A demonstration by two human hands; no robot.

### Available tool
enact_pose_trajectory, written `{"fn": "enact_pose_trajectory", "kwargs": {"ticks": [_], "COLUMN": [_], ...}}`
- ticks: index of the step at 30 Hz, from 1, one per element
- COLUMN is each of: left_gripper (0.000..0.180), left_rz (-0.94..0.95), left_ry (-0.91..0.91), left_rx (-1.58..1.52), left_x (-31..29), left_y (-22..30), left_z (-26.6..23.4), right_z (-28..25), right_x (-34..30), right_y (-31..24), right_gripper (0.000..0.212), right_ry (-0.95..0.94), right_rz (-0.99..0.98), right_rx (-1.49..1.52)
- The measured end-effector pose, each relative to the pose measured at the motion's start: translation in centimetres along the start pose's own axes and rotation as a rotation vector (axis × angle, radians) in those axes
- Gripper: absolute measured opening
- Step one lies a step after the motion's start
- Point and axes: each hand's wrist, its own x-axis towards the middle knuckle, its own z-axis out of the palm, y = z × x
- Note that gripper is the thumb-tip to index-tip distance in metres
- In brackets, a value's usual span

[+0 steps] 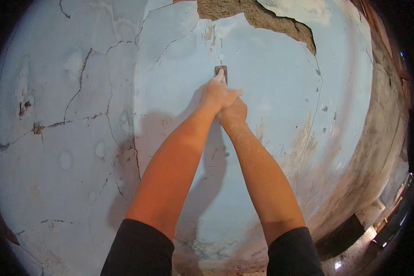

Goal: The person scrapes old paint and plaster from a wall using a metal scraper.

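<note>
Left hand [217,95] fingers hold a flat scraper [225,73] at the cracked blue wall [271,78]; one finger along its face, end poking just past the fingertip. Right hand [235,112] tucked against left, curled; can't tell its grip.

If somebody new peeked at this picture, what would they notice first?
Probably the left hand and right hand, close together just above the middle, with a finger laid on a small dark block. Next might come the ragged brown patch at the top, where the pale blue wall has lost its coating. Then the dark cracks zigzagging across the wall's left side.
</note>
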Motion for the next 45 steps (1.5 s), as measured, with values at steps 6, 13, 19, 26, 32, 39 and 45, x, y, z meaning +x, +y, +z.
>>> {"fn": "enact_pose_trajectory", "kwargs": {"ticks": [6, 13, 19, 26, 32, 39, 45], "left_gripper": [0.108, 0.106, 0.107, 0.116, 0.119, 0.121, 0.118], "left_rz": [0.012, -0.109, 0.009, -0.11, -0.022, -0.127, -0.206], "left_ry": [-0.048, -0.145, -0.158, -0.388, -0.334, -0.397, -0.303], "left_rx": [-0.148, -0.217, -0.189, -0.1, -0.109, -0.252, -0.346], "left_x": [-6.4, -18.2, -8.6, -20.0, -25.9, -16.0, -24.9], "left_y": [-4.7, -10.9, -3.9, -7.7, -9.4, 2.3, -1.5], "left_z": [4.0, 11.8, 8.4, 16.5, 23.7, 23.4, 28.6], "right_z": [4.5, 11.3, 6.8, 12.8, 14.2, 3.0, 6.0], "right_x": [-7.6, -20.4, -10.3, -24.7, -29.8, -20.1, -28.5], "right_y": [2.4, 6.5, 7.3, 14.4, 18.9, 23.5, 26.1], "right_gripper": [0.039, 0.052, 0.046, 0.051, 0.059, 0.052, 0.054], "right_ry": [0.007, -0.039, 0.05, -0.024, 0.107, 0.112, -0.077], "right_rz": [0.039, 0.183, 0.339, 0.322, 0.221, 0.042, 0.131], "right_rx": [0.075, 0.124, 0.171, 0.329, 0.397, 0.254, 0.271]}}
